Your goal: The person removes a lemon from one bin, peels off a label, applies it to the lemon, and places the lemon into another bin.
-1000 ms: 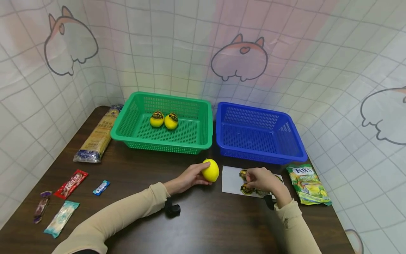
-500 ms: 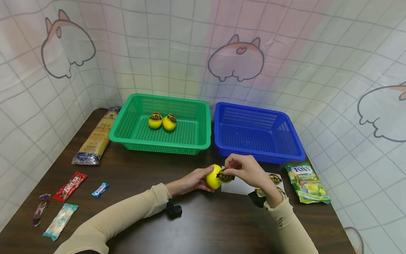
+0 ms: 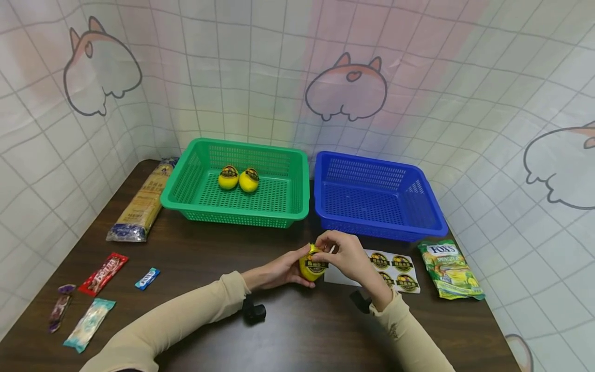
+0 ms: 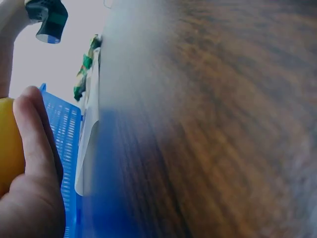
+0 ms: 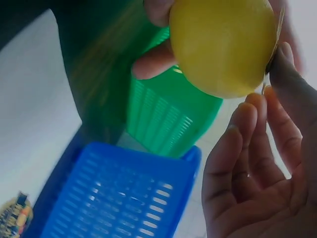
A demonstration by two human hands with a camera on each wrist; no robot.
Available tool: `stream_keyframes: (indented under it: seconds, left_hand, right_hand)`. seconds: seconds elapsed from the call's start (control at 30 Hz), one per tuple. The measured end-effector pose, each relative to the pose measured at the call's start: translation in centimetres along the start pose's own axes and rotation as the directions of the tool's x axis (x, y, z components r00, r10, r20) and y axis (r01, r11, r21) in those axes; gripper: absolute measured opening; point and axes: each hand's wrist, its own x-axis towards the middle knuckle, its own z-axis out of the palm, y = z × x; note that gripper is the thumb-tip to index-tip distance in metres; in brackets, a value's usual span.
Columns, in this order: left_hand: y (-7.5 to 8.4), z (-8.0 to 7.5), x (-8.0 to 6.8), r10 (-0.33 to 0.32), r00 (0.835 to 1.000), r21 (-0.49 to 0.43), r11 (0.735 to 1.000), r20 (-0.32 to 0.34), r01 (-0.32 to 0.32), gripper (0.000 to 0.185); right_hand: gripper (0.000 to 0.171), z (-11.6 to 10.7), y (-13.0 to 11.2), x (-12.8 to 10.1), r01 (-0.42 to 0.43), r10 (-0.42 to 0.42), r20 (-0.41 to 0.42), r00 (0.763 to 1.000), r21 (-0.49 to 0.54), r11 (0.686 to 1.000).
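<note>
My left hand (image 3: 280, 269) grips a yellow lemon (image 5: 223, 47) over the table, fingers and thumb round its left side. My right hand (image 3: 347, 253) pinches a round black-and-gold sticker (image 3: 316, 264) by its edge. The sticker lies against the side of the lemon that faces me in the head view. Seen from the right wrist, it is a thin edge along the fruit, with the thumb on it and the fingertips just below. Beside the right hand lies a white sticker sheet (image 3: 338, 277) with several matching stickers, partly covered by that hand.
Two stickered lemons (image 3: 238, 179) sit in a green basket (image 3: 234, 216) at the back. A blue basket (image 3: 381, 226) stands right of it. A Fox's candy bag (image 3: 451, 271) lies at right; a noodle pack (image 3: 144, 201) and several wrapped snacks, including a red bar (image 3: 103, 274), lie left.
The right hand has lifted a sticker from the sheet and carried it left onto the lemon. The left hand still holds the lemon, now slightly nearer me.
</note>
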Motion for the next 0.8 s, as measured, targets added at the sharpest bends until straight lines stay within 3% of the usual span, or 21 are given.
stream_keyframes:
  seconds: [0.13,0.23,0.33,0.43,0.53,0.67,0.8]
  left_hand:
    - [0.2,-0.1,-0.1,0.026,0.999,0.011,1.000,0.046,-0.027,0.060]
    - [0.5,-0.1,-0.2,0.037,0.998,0.051,0.998,0.052,-0.040,0.054]
    - [0.9,0.0,-0.4,0.054,0.997,0.089,0.994,0.053,-0.058,0.055]
    - [1.0,0.0,-0.7,0.082,0.995,0.102,0.991,0.059,-0.088,0.063]
    - [0.9,0.0,-1.0,0.110,0.992,0.110,0.987,0.062,-0.116,0.068]
    - [1.2,0.0,-1.2,0.157,0.985,0.130,0.978,0.066,-0.164,0.063]
    - [2.1,0.1,-1.6,0.202,0.976,0.195,0.957,0.080,-0.214,0.065]
  right_hand:
    - [0.020,0.3,0.5,0.0,-0.045,0.045,-0.001,0.999,0.028,0.999]
    - [0.022,0.4,1.3,-0.2,-0.133,0.126,0.052,0.991,0.139,0.981]
    - [0.028,0.5,1.9,-0.4,-0.230,0.184,0.172,0.968,0.301,0.926]
    - [0.039,0.6,2.3,-0.5,-0.299,0.179,0.294,0.939,0.434,0.850]
    - [0.045,0.7,2.4,-0.5,-0.329,0.166,0.343,0.925,0.501,0.800]
    - [0.047,0.8,2.4,-0.5,-0.293,0.140,0.297,0.944,0.570,0.768]
    - [0.049,0.8,2.4,-0.3,-0.208,0.065,0.233,0.970,0.667,0.716]
